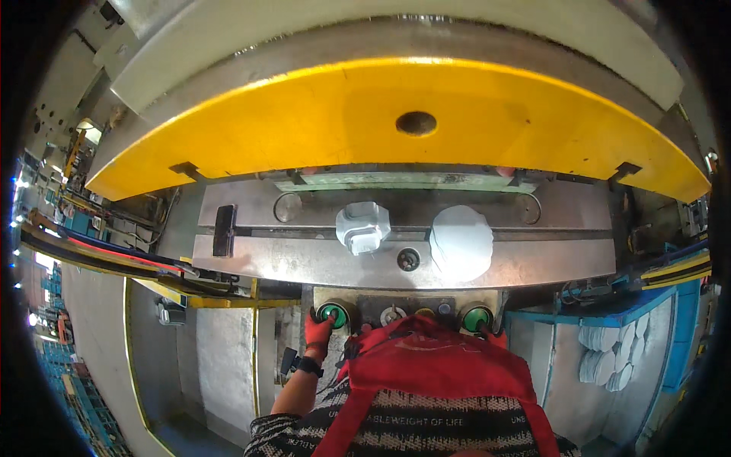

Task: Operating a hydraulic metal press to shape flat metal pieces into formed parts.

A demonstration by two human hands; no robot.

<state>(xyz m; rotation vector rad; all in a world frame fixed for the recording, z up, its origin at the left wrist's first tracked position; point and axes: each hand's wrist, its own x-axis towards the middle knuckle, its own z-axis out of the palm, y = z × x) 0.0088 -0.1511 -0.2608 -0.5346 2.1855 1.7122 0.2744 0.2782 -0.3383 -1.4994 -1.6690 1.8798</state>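
Observation:
My left hand (317, 335), in a red glove, is at a round green push button (332, 313) on the press's front panel. Its thumb lies on the button and its fingers curl at the housing's outer side. My right hand (496, 337), gloved alike, is at a second green push button (477, 317), a digit reaching onto it; the red apron hides part of this hand. Behind the panel, on the steel press bed (320, 260), stand a formed, angular metal piece (363, 227) and a stack of flat round metal blanks (461, 242).
A yellow press ram (304, 122) spans above the bed. A black phone-like object (224, 230) lies at the bed's left end. At the lower right, a metal bin (577, 356) holds stacks of round blanks. A larger bin (221, 358) at left holds a formed piece (171, 311).

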